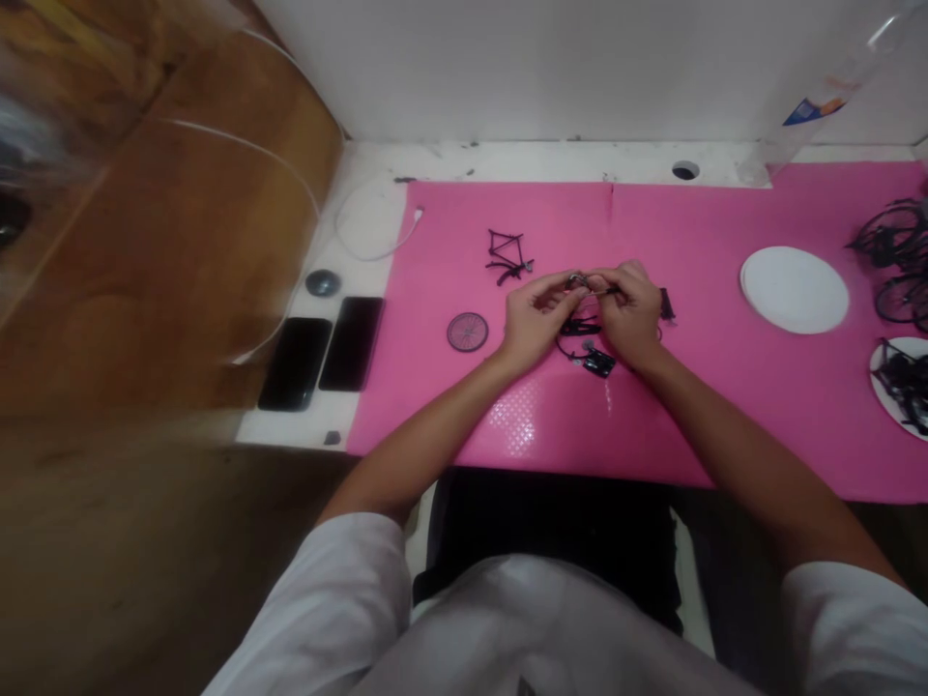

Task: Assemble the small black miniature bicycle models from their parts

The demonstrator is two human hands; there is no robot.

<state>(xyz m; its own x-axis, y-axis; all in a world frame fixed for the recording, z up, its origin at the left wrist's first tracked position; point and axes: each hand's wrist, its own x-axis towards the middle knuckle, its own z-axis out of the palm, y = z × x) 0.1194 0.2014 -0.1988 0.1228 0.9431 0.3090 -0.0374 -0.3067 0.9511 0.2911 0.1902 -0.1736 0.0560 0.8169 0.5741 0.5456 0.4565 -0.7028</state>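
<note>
My left hand point(540, 314) and my right hand point(629, 307) meet over the pink mat, fingertips pinched together. Between them is a small dark piece point(578, 280), too small to name, which the left fingers grip. A thin dark part point(605, 291) runs into the right fingers; its kind is not clear. Below the hands lie black parts point(598, 362), partly covered by them. A miniature black bicycle frame point(507, 255) lies beyond my left hand, and a small spoked wheel point(468, 332) sits to its left. Another black part point(666, 304) shows beside my right hand.
On the right are a white round plate point(795, 290), miniature bicycles point(899, 242) and another plate point(885, 394) bearing black parts. Two dark phones point(323, 353), a round dark object point(323, 282) and a white cable point(377, 257) lie left. A clear bottle point(826, 101) stands behind.
</note>
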